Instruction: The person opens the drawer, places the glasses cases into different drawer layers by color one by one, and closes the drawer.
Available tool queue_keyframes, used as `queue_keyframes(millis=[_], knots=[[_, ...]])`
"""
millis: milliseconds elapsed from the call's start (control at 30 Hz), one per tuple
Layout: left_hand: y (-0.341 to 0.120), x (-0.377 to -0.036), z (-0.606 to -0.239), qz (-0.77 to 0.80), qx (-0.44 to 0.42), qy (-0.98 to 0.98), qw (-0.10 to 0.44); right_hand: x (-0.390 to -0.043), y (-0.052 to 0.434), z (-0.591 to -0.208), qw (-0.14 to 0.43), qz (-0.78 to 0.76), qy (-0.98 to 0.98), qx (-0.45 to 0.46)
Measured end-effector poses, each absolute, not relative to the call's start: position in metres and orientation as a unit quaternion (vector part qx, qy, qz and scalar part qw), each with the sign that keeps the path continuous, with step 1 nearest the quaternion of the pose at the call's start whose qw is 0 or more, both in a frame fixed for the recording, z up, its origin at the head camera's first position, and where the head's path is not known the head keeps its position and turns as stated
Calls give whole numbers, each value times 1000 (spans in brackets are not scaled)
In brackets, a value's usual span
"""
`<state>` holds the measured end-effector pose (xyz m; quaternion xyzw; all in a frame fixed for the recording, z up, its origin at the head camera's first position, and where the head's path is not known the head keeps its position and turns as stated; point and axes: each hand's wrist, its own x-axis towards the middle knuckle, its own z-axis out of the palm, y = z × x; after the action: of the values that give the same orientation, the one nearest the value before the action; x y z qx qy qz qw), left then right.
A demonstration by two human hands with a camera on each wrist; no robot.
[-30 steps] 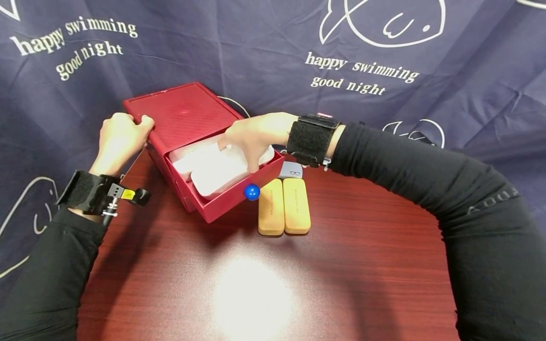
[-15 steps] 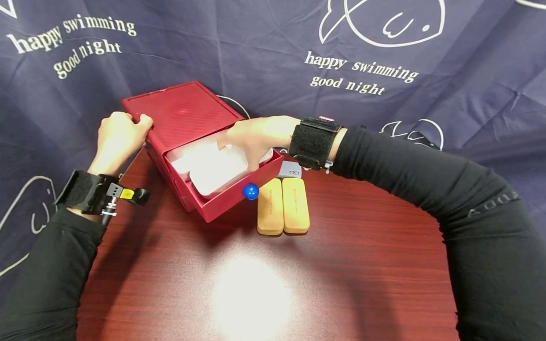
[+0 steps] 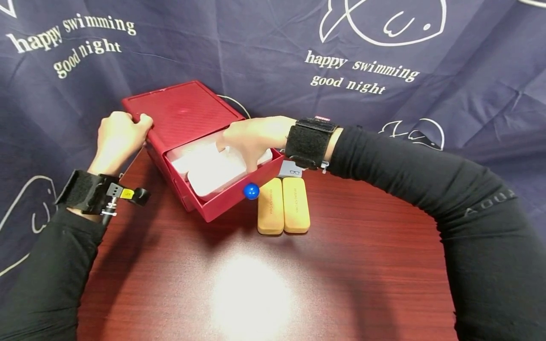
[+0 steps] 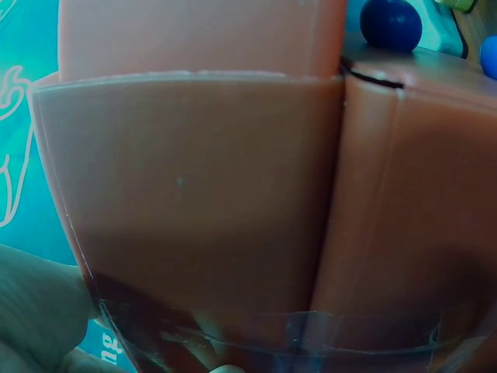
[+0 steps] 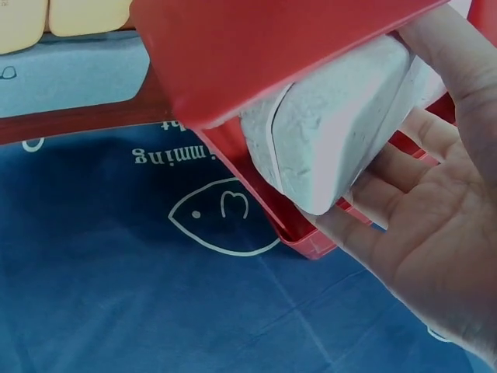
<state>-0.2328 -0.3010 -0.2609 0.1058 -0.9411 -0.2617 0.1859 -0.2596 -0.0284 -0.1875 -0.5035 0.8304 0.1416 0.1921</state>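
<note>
A red drawer box (image 3: 183, 111) stands at the table's back left, its drawer (image 3: 230, 201) with a blue knob (image 3: 251, 191) pulled out toward me. Inside lie white cases (image 3: 209, 177). My right hand (image 3: 251, 137) reaches into the drawer from the right. It grips the rear white case (image 5: 334, 132), thumb on top and fingers (image 5: 396, 202) along its side. My left hand (image 3: 119, 135) grips the box's left rear edge with curled fingers. The left wrist view is filled by the box's wall (image 4: 202, 186), with the knob (image 4: 390, 23) at the top.
Two yellow cases (image 3: 283, 204) lie side by side just right of the drawer front, a small grey case (image 3: 292, 169) behind them. The dark red table (image 3: 256, 284) stretches toward me. A navy printed cloth (image 3: 384, 71) hangs behind and drapes around the table.
My right hand and wrist have edged slightly left over the drawer, and the white case under it has shifted a little. The left hand and the box have stayed put.
</note>
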Motion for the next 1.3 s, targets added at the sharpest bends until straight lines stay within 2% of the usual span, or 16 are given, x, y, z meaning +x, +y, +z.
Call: queue_keyframes(millis=[733, 1300], knots=[[-302, -233, -262, -261, 103, -941, 187, -259, -31, -202, 146, 170, 824, -520], [-302, -232, -262, -265, 102, -940, 188, -255, -35, -198, 109, 194, 812, -539]])
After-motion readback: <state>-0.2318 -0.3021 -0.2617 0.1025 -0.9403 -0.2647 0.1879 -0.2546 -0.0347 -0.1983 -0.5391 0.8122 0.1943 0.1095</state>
